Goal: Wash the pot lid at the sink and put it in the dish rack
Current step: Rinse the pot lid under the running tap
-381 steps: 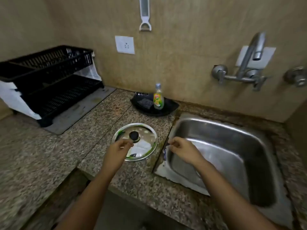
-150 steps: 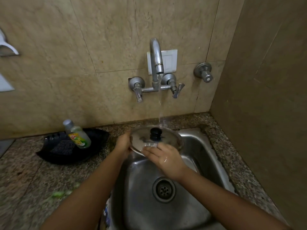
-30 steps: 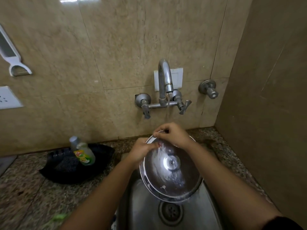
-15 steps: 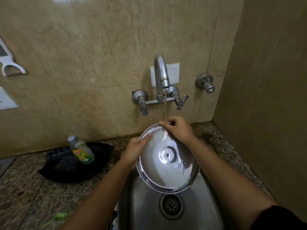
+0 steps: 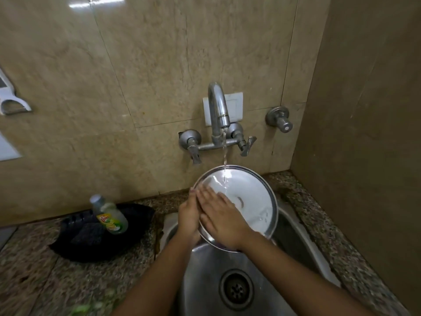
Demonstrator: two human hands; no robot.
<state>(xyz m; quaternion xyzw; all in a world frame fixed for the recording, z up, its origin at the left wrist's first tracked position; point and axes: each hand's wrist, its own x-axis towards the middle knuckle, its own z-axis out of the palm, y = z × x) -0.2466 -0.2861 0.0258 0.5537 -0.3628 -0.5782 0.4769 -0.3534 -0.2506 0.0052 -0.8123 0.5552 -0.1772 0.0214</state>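
The round steel pot lid is tilted over the sink with its shiny underside facing me. Water runs from the tap onto its upper part. My left hand grips the lid's left rim from behind. My right hand lies flat, fingers stretched, on the lid's inner face at the lower left. The knob is hidden on the far side. The dish rack is out of view.
A dish soap bottle stands in a black tray with a scrubber, on the granite counter left of the sink. The drain lies below the lid. A brown side wall closes in the right.
My right hand has slid from the lid's top rim down onto its inner face at the lower left. The lid now sits under the running stream, still held by my left hand.
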